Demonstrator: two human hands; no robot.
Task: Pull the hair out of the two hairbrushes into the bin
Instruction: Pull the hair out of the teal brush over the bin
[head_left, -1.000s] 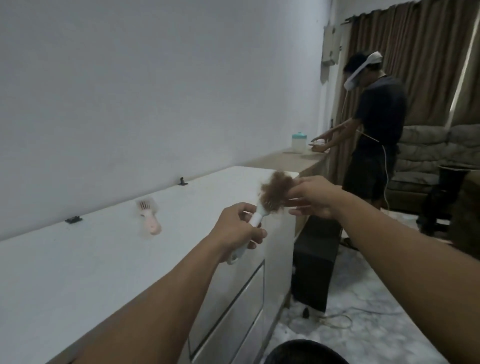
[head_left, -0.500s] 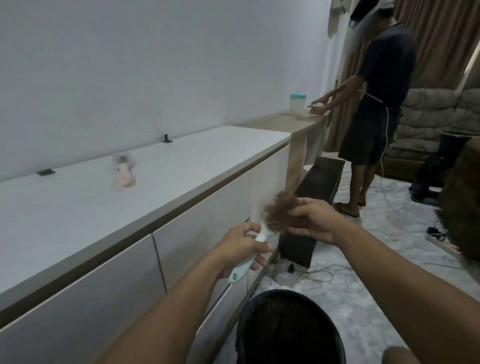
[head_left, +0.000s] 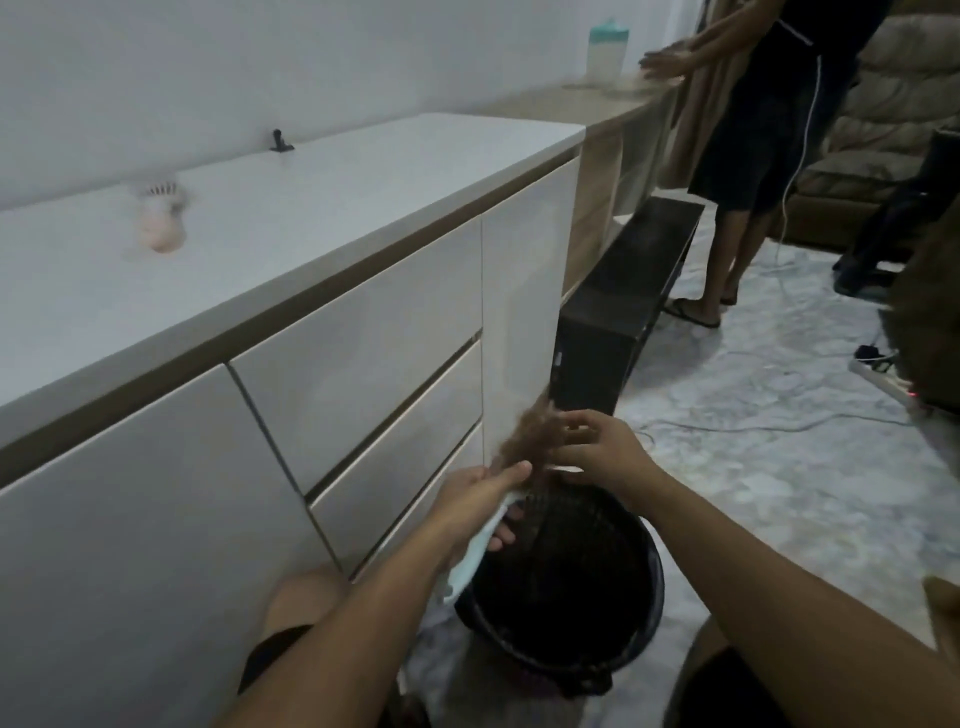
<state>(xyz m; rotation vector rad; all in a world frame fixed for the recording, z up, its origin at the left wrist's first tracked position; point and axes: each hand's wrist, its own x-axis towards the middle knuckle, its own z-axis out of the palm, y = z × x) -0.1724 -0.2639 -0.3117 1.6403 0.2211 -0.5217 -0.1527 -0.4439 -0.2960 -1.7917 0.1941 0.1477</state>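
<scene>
- The left hand (head_left: 480, 499) grips the handle of the pale blue hairbrush (head_left: 478, 551), fingers curled round it, directly above the black bin (head_left: 644, 613).
- The right hand (head_left: 597, 447) pinches the clump of brown hair (head_left: 524, 434) on the brush head, just above the bin's rim.
- The bin stands on the floor beside the white cabinet (head_left: 337, 364).
- The pink hairbrush (head_left: 161, 218) lies on the cabinet top, blurred, well apart from both hands.

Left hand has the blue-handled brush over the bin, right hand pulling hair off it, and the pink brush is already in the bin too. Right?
Not quite. The head view shows the pink brush lying on the white cabinet top, not in the bin. The rest holds: left hand grips the blue-handled brush, right hand pulls hair.
</scene>
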